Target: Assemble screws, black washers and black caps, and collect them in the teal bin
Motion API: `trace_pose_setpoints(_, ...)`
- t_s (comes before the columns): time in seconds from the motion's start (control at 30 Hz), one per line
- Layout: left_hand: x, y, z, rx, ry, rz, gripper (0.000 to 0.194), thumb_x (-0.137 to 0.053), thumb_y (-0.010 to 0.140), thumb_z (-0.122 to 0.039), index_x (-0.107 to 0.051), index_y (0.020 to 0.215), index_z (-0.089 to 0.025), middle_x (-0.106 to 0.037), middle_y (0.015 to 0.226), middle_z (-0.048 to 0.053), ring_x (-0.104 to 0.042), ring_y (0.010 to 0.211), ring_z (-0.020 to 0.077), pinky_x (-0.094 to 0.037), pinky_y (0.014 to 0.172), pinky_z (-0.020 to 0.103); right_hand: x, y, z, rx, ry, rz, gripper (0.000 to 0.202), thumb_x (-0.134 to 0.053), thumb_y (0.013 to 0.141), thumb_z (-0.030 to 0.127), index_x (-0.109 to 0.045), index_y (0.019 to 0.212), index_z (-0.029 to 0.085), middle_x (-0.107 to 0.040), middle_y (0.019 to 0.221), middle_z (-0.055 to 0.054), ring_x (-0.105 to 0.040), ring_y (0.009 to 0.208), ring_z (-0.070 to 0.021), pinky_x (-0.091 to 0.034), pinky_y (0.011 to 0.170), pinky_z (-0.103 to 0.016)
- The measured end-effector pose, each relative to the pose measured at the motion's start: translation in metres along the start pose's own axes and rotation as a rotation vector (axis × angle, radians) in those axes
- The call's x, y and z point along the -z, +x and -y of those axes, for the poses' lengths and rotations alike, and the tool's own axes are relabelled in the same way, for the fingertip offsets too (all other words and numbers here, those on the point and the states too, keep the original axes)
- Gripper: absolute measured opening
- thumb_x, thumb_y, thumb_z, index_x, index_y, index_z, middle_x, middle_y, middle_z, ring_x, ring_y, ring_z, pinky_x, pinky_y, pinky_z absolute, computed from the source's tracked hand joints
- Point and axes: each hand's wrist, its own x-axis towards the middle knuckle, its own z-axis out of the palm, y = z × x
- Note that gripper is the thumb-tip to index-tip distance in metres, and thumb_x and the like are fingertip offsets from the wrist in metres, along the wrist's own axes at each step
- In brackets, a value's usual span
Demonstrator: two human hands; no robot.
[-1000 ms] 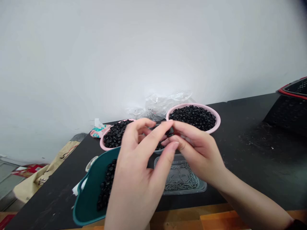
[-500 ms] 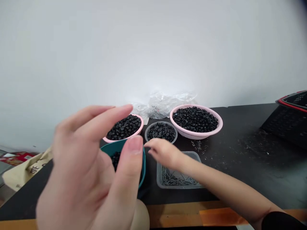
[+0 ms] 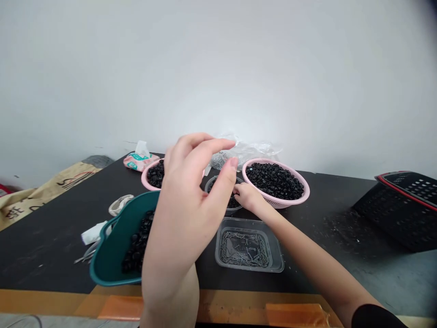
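Note:
My left hand (image 3: 186, 196) is raised close to the camera, thumb and index finger apart with nothing visible between them. It covers part of a teal bin (image 3: 105, 262) holding black plastic parts (image 3: 138, 243). Further back, my right hand (image 3: 248, 196) reaches over the rim of a small round clear tub (image 3: 234, 211) of black washer-like pieces. Its fingers are bent together at the tub; whatever they pinch is too small to make out. Below that hand, a rectangular clear box (image 3: 278, 266) holds loose metal screws or pins (image 3: 242, 259).
A pink basket (image 3: 300, 198) of black rings stands behind right, another pink basket (image 3: 146, 182) behind left. Clear plastic bags (image 3: 252, 150) lie against the wall. A tissue pack (image 3: 138, 161), a tape roll (image 3: 119, 205) and a black crate (image 3: 403, 214) also occupy the table (image 3: 54, 246).
My right hand has moved from above the screw box to the round tub. My left hand is farther from the camera and more to the right. The view has shifted, showing more of the table's left.

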Motion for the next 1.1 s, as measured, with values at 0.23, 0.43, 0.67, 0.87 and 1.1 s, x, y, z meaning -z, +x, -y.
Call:
trace_pose_setpoints(0.23, -0.013, 0.009, 0.009, 0.041, -0.008, 0.151, 0.025, -0.053, 0.102, -0.034, -0.071, 0.118, -0.029, -0.065, 0.13, 0.003, -0.055, 0.131, 0.0241, -0.043, 0.115, 0.044, 0.002, 0.0, -0.002, -0.083, 0.408, 0.001, 0.03, -0.067, 0.1, 0.035, -0.066, 0.122, 0.015, -0.069, 0.122, -0.009, -0.07, 0.105, -0.0232, -0.061, 0.09, -0.043)
trace_pose_setpoints(0.43, -0.026, 0.011, 0.019, -0.017, 0.122, 0.297, 0.031, -0.045, 0.104, -0.029, -0.069, 0.122, -0.025, -0.063, 0.136, 0.007, -0.048, 0.137, 0.0306, -0.039, 0.116, 0.055, 0.025, -0.012, 0.001, -0.027, 0.908, 0.002, 0.025, -0.065, 0.1, 0.035, -0.068, 0.111, 0.013, -0.071, 0.107, -0.007, -0.071, 0.092, -0.019, -0.062, 0.082, -0.038)
trace_pose_setpoints(0.67, -0.037, 0.012, 0.019, -0.047, 0.117, 0.46, 0.017, -0.055, 0.098, -0.022, -0.071, 0.103, -0.022, -0.074, 0.111, 0.006, -0.062, 0.114, 0.0299, -0.049, 0.101, 0.051, 0.078, -0.064, 0.041, 0.139, 1.221, -0.064, 0.034, -0.069, 0.088, 0.055, -0.059, 0.096, 0.023, -0.066, 0.088, 0.0, -0.067, 0.08, -0.0123, -0.059, 0.079, -0.028)
trace_pose_setpoints(0.87, -0.021, 0.011, 0.009, -0.002, 0.092, 0.386, 0.021, -0.055, 0.1, -0.023, -0.075, 0.106, -0.024, -0.077, 0.112, 0.003, -0.068, 0.108, 0.026, -0.048, 0.102, 0.046, 0.056, -0.082, 0.047, 0.118, 0.935, -0.031, 0.034, -0.053, 0.098, 0.055, -0.059, 0.094, 0.022, -0.068, 0.09, -0.004, -0.068, 0.082, -0.0173, -0.056, 0.072, -0.031)
trace_pose_setpoints(1.1, -0.012, 0.008, 0.009, 0.044, 0.064, 0.213, 0.033, -0.055, 0.102, -0.025, -0.07, 0.132, -0.021, -0.074, 0.125, 0.002, -0.067, 0.115, 0.0214, -0.049, 0.108, 0.035, -0.032, -0.11, 0.028, 0.088, 0.204, 0.329, 0.016, -0.074, 0.093, 0.026, -0.069, 0.101, 0.013, -0.071, 0.108, -0.007, -0.069, 0.099, -0.022, -0.058, 0.092, -0.045)
